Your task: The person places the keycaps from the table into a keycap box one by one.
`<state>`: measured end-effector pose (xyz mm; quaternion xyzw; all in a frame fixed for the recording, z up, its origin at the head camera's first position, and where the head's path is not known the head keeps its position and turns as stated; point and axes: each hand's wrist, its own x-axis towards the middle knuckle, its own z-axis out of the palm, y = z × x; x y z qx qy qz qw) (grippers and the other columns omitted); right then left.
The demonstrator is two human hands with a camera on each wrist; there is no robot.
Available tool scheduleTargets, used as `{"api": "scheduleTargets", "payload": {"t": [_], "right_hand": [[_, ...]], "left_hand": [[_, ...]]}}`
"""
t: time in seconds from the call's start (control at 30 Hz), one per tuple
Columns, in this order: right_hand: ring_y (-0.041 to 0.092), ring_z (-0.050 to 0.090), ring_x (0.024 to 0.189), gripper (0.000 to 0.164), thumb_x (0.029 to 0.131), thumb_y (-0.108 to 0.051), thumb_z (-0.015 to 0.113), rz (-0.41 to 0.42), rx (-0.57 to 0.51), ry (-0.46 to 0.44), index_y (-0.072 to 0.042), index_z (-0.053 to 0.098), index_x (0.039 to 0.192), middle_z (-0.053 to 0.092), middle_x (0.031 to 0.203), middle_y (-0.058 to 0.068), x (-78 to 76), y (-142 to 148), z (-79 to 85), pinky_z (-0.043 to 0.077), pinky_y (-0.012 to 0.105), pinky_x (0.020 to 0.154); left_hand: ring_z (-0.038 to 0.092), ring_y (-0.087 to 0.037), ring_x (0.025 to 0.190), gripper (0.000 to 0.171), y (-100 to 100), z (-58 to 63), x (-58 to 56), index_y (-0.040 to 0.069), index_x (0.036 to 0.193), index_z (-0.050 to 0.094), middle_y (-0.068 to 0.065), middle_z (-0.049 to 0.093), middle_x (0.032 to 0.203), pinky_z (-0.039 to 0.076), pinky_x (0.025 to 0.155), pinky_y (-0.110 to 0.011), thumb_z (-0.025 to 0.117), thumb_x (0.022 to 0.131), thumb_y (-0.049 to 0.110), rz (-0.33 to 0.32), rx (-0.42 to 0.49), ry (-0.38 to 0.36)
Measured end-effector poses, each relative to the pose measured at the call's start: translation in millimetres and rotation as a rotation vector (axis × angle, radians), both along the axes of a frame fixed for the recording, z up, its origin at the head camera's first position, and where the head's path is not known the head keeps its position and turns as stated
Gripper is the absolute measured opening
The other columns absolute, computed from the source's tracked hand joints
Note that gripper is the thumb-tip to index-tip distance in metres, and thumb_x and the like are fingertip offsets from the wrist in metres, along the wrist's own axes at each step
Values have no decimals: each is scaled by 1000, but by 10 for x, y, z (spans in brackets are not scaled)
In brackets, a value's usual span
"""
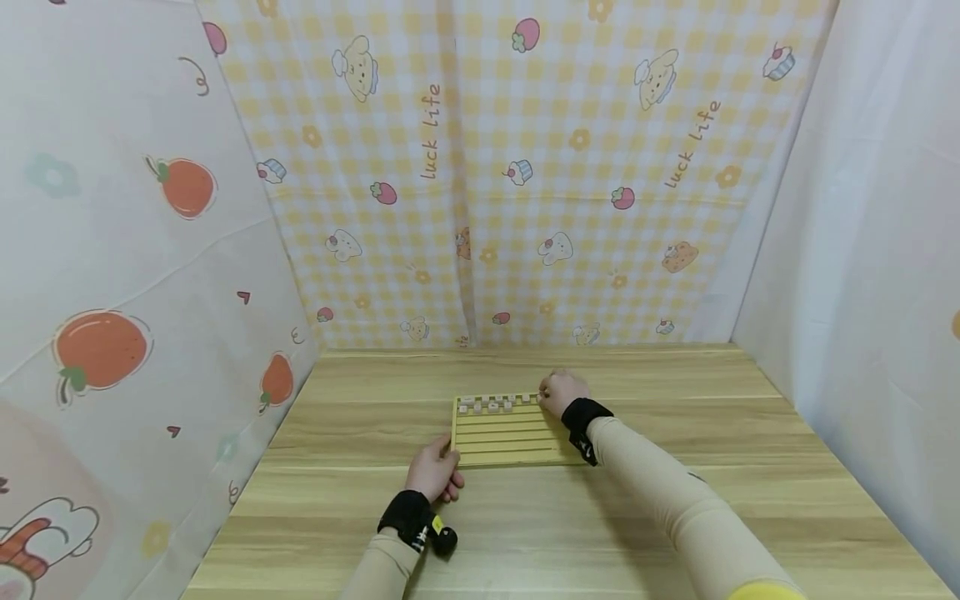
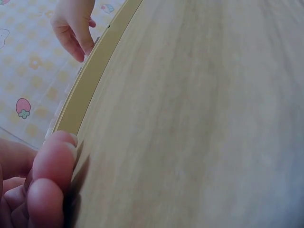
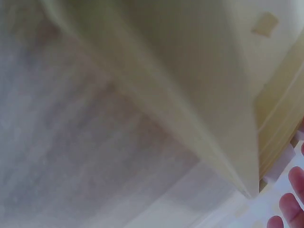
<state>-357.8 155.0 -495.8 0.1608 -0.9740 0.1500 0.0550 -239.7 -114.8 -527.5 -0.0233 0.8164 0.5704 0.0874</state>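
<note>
A yellow ridged board [image 1: 502,456] lies flat on the wooden table. Small whitish blocks [image 1: 492,407], like keycaps, stand in its two far rows; their markings are too small to read. My left hand [image 1: 435,473] grips the board's near left corner, the thumb along the edge, and its curled fingertips [image 2: 53,159] show in the left wrist view. At the far right corner my right hand [image 1: 564,392] pinches a small whitish block at the end of the back row, mostly hidden by the fingers. The right wrist view catches only some fingertips [image 3: 290,204] beside the board's edge.
The wooden table [image 1: 637,533] extends around the board on all sides. A yellow checked cloth [image 1: 525,275] hangs behind it, with pale printed sheets [image 1: 172,275] at the left and a white sheet [image 1: 847,208] at the right.
</note>
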Motion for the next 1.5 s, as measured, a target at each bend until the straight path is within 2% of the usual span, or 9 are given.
{"api": "scheduleTargets", "payload": {"t": [0.23, 0.43, 0.57, 0.63, 0.77, 0.9, 1.3, 1.4, 1.5], "right_hand": [[36, 57, 101, 16, 91, -16, 66, 39, 23, -62, -10, 75, 103, 69, 102, 8, -35, 41, 53, 48, 53, 84], [28, 64, 95, 23, 92, -23, 66, 80, 53, -104, -11, 73, 112, 70, 101, 5, -154, 119, 32, 51, 47, 83], [27, 64, 95, 25, 89, -23, 69, 102, 39, -133, -10, 73, 111, 70, 102, 6, -191, 149, 68, 50, 49, 85], [25, 64, 91, 22, 89, -22, 69, 101, 42, -144, -11, 73, 108, 70, 98, 3, -186, 152, 82, 50, 48, 83], [18, 56, 70, 7, 89, -16, 66, 106, 57, -137, -13, 72, 86, 64, 76, -2, -151, 142, 93, 44, 37, 68], [15, 46, 61, 16, 88, -13, 65, 116, 66, -108, -16, 63, 72, 53, 63, -5, -128, 139, 74, 34, 33, 61], [14, 52, 68, 4, 88, -15, 68, 134, 36, -117, -13, 72, 90, 61, 76, -5, -135, 195, -5, 45, 34, 66], [18, 61, 79, 15, 88, -18, 69, 109, 13, -148, -11, 73, 101, 68, 88, -1, -147, 222, -17, 50, 37, 73], [28, 64, 99, 30, 91, -20, 65, 73, -58, -230, -6, 68, 117, 69, 108, 10, -111, 276, 92, 51, 45, 84]], "left_hand": [[55, -12, 41, 55, 3, 16, -16, -3, 150, 28, -7, 63, 59, 46, 37, -25, 47, 101, 14, -16, 13, -7], [56, -13, 42, 55, -40, 47, -64, -3, 150, 28, -7, 63, 60, 47, 38, -26, 48, 101, 14, -33, 13, 17], [57, -14, 42, 54, -66, 57, -81, -2, 149, 32, -6, 63, 58, 48, 38, -28, 50, 100, 13, -28, 6, 33], [57, -14, 41, 55, -68, 57, -82, -3, 148, 34, -7, 63, 58, 48, 38, -28, 52, 99, 13, -28, 10, 38], [57, -14, 41, 56, -48, 50, -74, -4, 147, 34, -9, 63, 58, 48, 37, -29, 53, 97, 12, -37, 30, 39], [56, -14, 41, 55, -31, 31, -65, -3, 147, 35, -8, 64, 58, 48, 37, -28, 52, 97, 12, -35, 25, 34], [57, -14, 42, 55, -25, 12, -38, -3, 147, 36, -7, 63, 58, 48, 38, -28, 53, 97, 13, -29, 0, 22], [57, -14, 41, 55, -24, 4, -36, -4, 147, 36, -7, 63, 58, 48, 38, -28, 53, 97, 13, -31, 1, 28], [56, -14, 41, 55, -17, 7, -28, -4, 147, 35, -8, 63, 58, 48, 38, -28, 53, 97, 13, -31, 6, 28]]}}
